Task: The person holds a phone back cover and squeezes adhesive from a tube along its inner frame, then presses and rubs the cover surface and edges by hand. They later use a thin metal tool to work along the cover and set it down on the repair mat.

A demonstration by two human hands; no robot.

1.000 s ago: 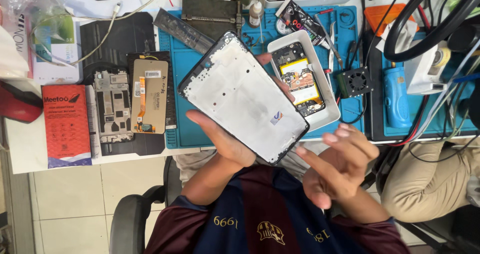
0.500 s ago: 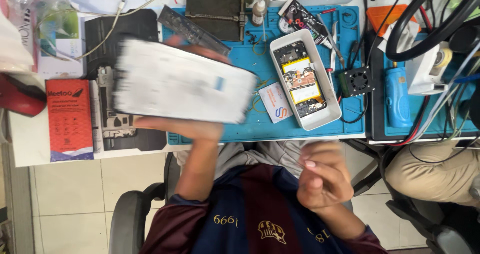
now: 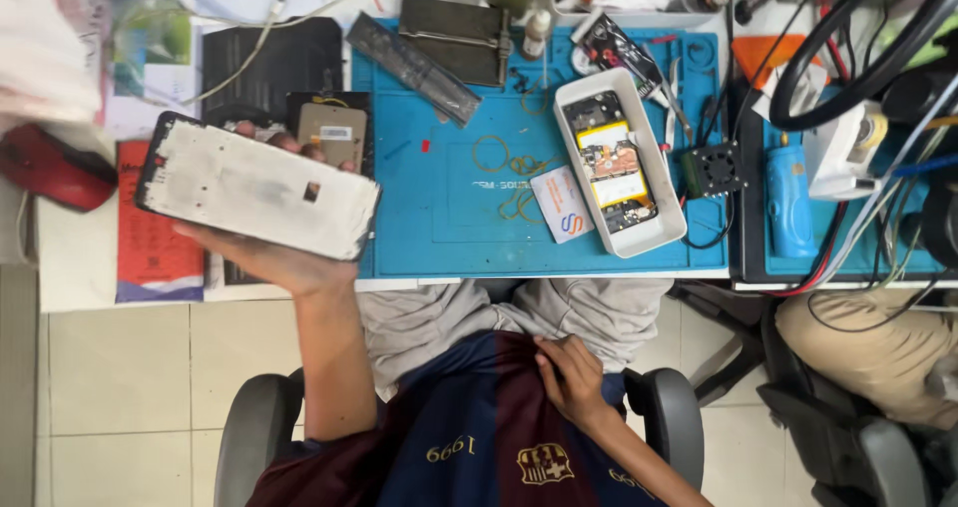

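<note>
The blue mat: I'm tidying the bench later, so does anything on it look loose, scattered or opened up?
Yes. Thin wire loops lie scattered mid-mat, and the opened phone sits in a white tray, insides exposed. The left hand holds a bare screen panel off the mat.

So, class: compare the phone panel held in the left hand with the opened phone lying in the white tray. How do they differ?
The phone panel is held up off the bench in the left hand; the opened phone lies in the white tray on the blue mat. The phone panel shows a plain whitish face, the opened phone yellow and dark inner parts. The phone panel lies nearly crosswise in view, the opened phone nearly lengthwise. Both are flat, rounded rectangles.
</note>
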